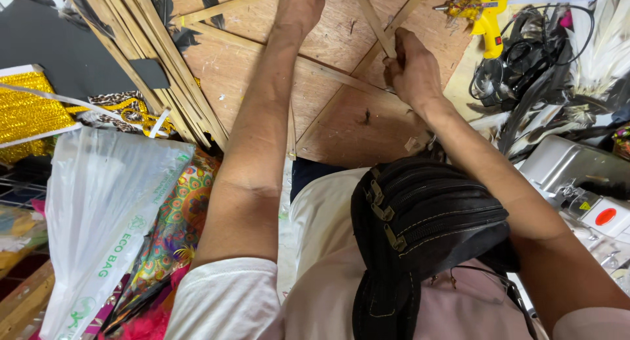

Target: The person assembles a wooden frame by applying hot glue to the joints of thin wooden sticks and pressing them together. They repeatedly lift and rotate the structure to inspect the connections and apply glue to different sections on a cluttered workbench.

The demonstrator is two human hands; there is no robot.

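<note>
Yellow glue gun (487,22); gold ribbon (26,114); black bag (426,222).

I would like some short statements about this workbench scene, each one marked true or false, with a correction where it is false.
1. The right hand grips a thin bamboo strip. True.
2. A yellow glue gun lies at the far right of the wooden board. True.
3. The glue gun is held in the left hand. False: it lies alone, and the left hand reaches toward the strips at the top edge.
4. A black zipped pouch hangs on the person's chest. True.
5. The bundle of bamboo strips lies to the right of both arms. False: it lies to the left.
</note>
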